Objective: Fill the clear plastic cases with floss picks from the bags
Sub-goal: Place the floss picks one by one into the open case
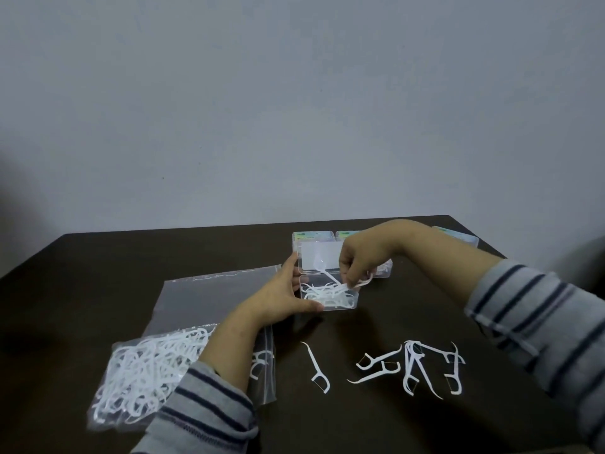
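Between my two hands sits the small clear plastic case (328, 295), lid raised, resting on the dark brown bench (393, 421) and partly filled with white floss picks (327, 294). My left hand (284, 298) braces the case from its left side, fingers nearly straight along the wall and raised lid, thumb laid along the near edge; it steadies rather than clenches. My right hand (358, 260) reaches in from above the case's far right corner, fingers curled downward, pinching a few white picks (358, 283) at the case's rim. How many it has, I cannot tell.

Just behind the right hand stand more clear cases with pale coloured labels (314, 236), closed, in a row toward the far edge of the bench; another (458, 235) shows past the right wrist.

Nearer me than the right hand, loose white floss picks (406, 367) lie scattered on the bench, one single pick (317, 368) apart from the rest, closer to the left forearm.

Under and beside the left forearm lies a clear zip-top plastic bag (209, 299), its near end bulging with a tangled heap of white picks (147, 371).

Both forearms wear grey sleeves with dark stripes (209, 411). A plain grey wall (294, 109) rises behind the bench.
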